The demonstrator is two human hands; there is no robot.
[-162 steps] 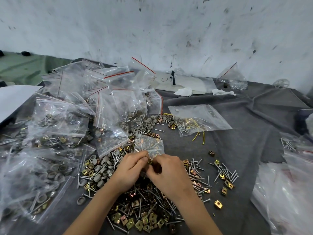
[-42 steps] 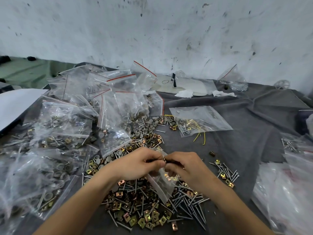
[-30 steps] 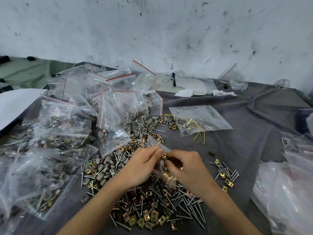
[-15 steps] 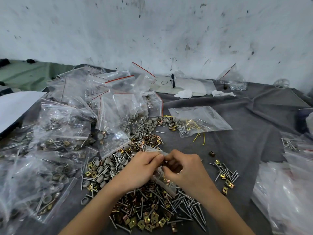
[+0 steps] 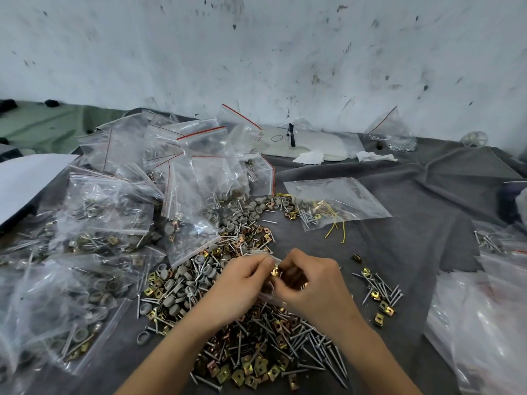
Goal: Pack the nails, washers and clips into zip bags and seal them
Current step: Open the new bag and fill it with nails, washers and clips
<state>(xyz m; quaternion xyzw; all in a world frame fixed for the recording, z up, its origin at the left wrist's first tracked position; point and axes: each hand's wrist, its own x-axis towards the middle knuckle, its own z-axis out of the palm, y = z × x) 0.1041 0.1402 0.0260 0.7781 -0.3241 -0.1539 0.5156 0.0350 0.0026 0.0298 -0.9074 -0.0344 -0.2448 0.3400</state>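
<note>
Grey cloth, gold clips; red-edged clr bags

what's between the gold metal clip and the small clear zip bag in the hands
Nothing visible. The gold metal clip sits right at the small clear zip bag, between the left hand and right hand; the bag's mouth is hidden.

A scuffed white wall rises behind creased grey cloth, with green sheeting at far left

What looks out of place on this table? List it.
Thin yellow wires poke out of the flat clear bag onto the grey cloth; the task names no wires. One clip lies alone, apart from the rest.
</note>
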